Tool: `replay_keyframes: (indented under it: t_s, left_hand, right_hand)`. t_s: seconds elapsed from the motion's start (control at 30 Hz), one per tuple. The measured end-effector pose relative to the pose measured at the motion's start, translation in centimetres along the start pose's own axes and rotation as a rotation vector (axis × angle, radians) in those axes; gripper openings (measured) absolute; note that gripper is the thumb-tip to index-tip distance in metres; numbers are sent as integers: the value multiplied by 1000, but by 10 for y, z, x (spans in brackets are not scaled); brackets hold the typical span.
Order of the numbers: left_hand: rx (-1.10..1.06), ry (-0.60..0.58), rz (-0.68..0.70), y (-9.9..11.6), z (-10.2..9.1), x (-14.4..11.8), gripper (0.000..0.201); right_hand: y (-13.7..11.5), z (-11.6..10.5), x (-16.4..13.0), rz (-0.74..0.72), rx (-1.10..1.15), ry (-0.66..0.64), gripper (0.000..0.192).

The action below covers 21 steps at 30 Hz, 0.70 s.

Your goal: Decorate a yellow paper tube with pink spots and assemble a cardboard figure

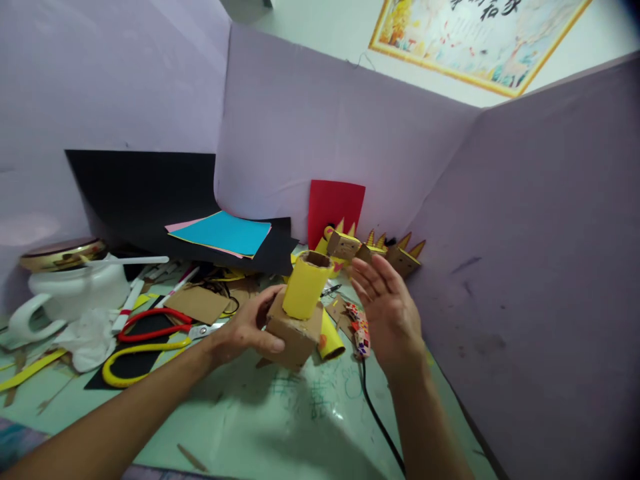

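Left hand pinches cardboard box just above the table, yellow tube upright on top; right hand open, empty beside it — any tilt risks tube toppling if unglued.

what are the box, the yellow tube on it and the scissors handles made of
Box, held by the left hand: looks like plain brown cardboard, matte, with raw folded edges. Yellow tube: likely a cardboard roll wrapped in matte yellow paper; its inner rim shows brown. Scissors: red and yellow handles look like smooth, slightly glossy plastic.
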<state>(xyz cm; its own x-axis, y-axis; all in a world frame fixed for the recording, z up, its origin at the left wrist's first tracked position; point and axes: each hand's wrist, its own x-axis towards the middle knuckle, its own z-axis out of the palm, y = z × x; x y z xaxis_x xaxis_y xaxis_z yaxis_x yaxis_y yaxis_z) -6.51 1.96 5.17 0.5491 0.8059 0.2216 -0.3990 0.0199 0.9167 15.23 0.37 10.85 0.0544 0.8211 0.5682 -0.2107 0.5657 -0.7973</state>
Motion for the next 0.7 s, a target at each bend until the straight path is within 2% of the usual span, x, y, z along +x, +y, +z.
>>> replay_keyframes:
  t_s: [0.07,0.13,0.23,0.33,0.4,0.5,0.57,0.63,0.7]
  left_hand:
    - [-38,16,7,3,-4,-1,82]
    - [-48,51,29,6,-6,-2,81]
    - [-55,111,17,9,-8,-3,79]
    - [-52,201,-9,13,-9,-5,72]
    - [-37,285,-34,16,-10,-6,68]
    - [-35,382,-51,19,-14,-6,62]
    - [-37,401,-52,20,-16,-5,59]
    - [-51,425,-39,19,-16,-4,57]
    - [-70,420,-35,18,-15,-5,58]
  right_hand:
    - [4,-17,-5,104,-208,203,54]
    - [15,-31,-13,215,-414,322,47]
    - [36,-40,-23,322,-629,253,34]
    - [41,-44,-22,302,-702,211,28]
    - [25,-53,-20,251,-721,315,30]
    - [-22,-81,-27,89,-807,586,30]
    - [-53,-101,-40,62,-890,683,27]
    - [-70,-116,-54,138,-1022,684,27]
    - [-65,-124,-63,255,-1097,554,30]
